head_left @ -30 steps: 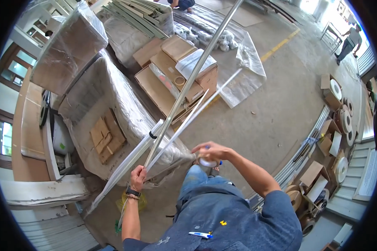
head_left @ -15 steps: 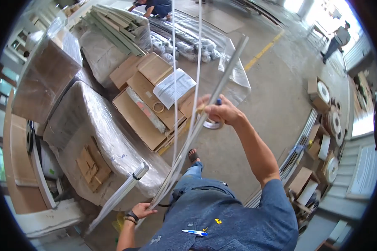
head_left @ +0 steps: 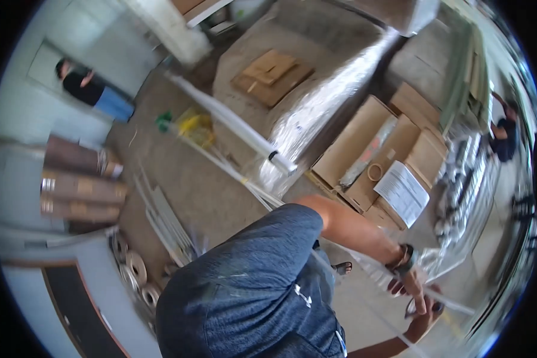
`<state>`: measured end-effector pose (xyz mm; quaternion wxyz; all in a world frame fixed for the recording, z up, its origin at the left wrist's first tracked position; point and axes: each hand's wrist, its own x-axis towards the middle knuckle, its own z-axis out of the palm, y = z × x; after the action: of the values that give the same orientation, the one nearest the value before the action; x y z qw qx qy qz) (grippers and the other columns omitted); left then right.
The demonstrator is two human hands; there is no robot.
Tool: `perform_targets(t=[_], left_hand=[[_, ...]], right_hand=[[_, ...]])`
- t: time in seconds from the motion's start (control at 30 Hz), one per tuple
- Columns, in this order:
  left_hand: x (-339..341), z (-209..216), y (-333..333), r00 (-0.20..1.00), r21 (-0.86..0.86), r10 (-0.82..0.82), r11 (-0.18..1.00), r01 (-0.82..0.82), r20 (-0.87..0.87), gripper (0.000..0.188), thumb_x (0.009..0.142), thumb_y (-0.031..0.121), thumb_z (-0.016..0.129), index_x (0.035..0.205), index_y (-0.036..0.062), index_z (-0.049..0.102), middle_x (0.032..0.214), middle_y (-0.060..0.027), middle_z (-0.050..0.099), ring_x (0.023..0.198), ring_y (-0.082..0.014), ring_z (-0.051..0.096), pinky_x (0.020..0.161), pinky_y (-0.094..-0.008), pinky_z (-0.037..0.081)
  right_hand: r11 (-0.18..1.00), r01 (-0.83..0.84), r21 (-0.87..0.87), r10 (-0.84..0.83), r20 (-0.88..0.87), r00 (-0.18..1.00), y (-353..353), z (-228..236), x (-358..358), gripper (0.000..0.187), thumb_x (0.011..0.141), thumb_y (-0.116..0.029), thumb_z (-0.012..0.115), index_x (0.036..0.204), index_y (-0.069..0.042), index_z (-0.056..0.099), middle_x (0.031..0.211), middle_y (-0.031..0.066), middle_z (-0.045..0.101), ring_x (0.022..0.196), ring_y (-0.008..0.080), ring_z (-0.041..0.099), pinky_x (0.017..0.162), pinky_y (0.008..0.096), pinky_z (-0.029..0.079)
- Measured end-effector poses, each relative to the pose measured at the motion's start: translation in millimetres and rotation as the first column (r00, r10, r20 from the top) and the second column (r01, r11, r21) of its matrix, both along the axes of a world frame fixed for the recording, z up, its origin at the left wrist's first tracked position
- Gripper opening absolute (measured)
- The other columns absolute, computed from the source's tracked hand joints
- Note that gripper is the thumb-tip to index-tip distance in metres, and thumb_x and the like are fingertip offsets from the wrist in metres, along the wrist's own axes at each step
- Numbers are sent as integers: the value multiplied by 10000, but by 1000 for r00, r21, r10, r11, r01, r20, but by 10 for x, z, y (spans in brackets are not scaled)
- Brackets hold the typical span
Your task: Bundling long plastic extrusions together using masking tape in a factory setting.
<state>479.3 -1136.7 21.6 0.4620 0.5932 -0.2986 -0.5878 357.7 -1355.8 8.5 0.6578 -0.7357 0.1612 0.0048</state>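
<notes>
My left hand (head_left: 413,286), with a dark band on its wrist, reaches across to the right and meets my right hand (head_left: 422,322). Both are at a bundle of long pale strips (head_left: 453,305) that passes below my left forearm. My right hand is closed around the strips. The left hand's fingers are bent and one points down toward the right hand; motion blurs what they hold. A shiny curved edge, perhaps a tape roll (head_left: 410,308), shows between the hands. An open cardboard box (head_left: 346,146) stands beyond my left forearm, with a printed sheet (head_left: 402,185) on it.
A plastic-wrapped block (head_left: 328,98) and a wrapped bundle of strips (head_left: 230,122) lie ahead. Yellow plastic (head_left: 196,128) is on the floor. Brown cartons (head_left: 83,194) and rolls (head_left: 136,267) stand left. One person (head_left: 89,89) stands far left; another (head_left: 505,132) bends at far right.
The view has swung left. My left hand has moved from the strips' near end up to my right hand, so both are now close together on the strips.
</notes>
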Motion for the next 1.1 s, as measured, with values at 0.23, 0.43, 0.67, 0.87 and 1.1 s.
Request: perform_targets(t=[0.23, 0.43, 0.67, 0.87, 1.1], left_hand=[[-327, -832, -641, 991, 91, -87, 991, 96, -97, 765, 543, 423, 963, 1029, -66, 630, 926, -190, 697, 772, -310, 719, 637, -400, 616], [-535, -609, -1051, 999, -162, -19, 986, 27, 50, 855, 561, 480, 939, 1088, -73, 555, 909, -184, 693, 773, -301, 710, 657, -399, 607], [-694, -766, -1521, 868, -426, 234, 904, -29, 438, 267, 767, 219, 686, 953, 28, 684, 879, -198, 701, 869, -387, 678, 766, -461, 527], [-73, -449, -1431, 890, -46, 370, 927, -372, 265, 397, 867, 403, 751, 952, 20, 694, 764, -35, 669, 676, -112, 588, 619, -298, 474], [-101, -567, -1652, 874, -270, 336, 930, -249, 350, 449, 952, 414, 617, 1211, 48, 600, 874, 13, 636, 701, -30, 512, 595, -196, 409]], right_hand=[[813, -485, -323, 314, -458, 831, -881, -479, -17, 411, 778, -52, 732, 1159, 20, 599, 868, 60, 618, 646, 120, 555, 574, 271, 458], [764, -614, -198, 528, -355, 771, -1284, -508, -40, 220, 801, -64, 706, 1007, -9, 653, 662, -1, 565, 550, 86, 516, 481, 256, 400], [794, -602, -83, 565, -264, 781, -1292, -346, -150, 566, 843, -173, 782, 1299, 56, 537, 1024, 103, 702, 939, 190, 670, 828, 312, 546], [946, -307, 103, 319, -129, 939, -1440, -589, -167, 799, 879, -148, 751, 1511, -33, 275, 997, 79, 656, 879, 133, 602, 773, 290, 509], [944, -200, 261, 206, 5, 979, -1336, -560, -304, 810, 954, -75, 624, 1568, -53, 96, 943, 120, 684, 860, 165, 634, 781, 294, 490]])
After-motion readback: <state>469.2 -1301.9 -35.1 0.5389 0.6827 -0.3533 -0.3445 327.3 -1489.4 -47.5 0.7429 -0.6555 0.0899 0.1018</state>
